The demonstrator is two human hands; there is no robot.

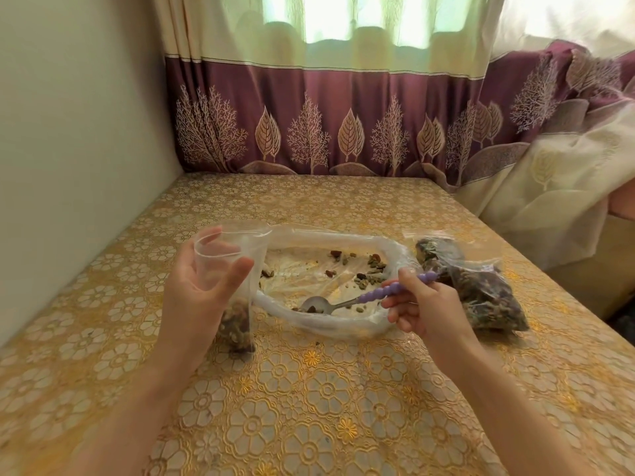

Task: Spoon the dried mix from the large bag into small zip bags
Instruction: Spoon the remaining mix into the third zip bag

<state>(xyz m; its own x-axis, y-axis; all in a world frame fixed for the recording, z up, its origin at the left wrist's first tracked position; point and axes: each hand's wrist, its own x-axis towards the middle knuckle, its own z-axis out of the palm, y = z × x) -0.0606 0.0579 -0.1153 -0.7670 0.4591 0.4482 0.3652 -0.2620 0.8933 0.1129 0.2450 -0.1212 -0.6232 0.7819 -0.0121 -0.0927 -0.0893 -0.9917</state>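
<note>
The left hand [202, 286] held a small zip bag [231, 269] upright on the bench [309, 407], its fingers [240, 269] curled round the bag's open mouth, thumb on the near side; a little dried mix [237, 328] sat in the bottom of that bag. Just to its right lay the large bag [330, 280], its rim rolled down into a wide, shallow ring, with only scattered pieces of the mix left on its floor. The right hand [422, 304] grasped the purple beaded handle of a spoon [347, 302], fingers clenched round it, and the metal bowl of the spoon rested inside the large bag near its front edge with a few pieces in it. Beyond the right hand, at the right of the large bag, lay filled zip bags [481, 286], dark with mix, piled against one another. A gold floral cloth covered the bench, and a maroon curtain [343, 125] with leaf patterns hung behind it.
</note>
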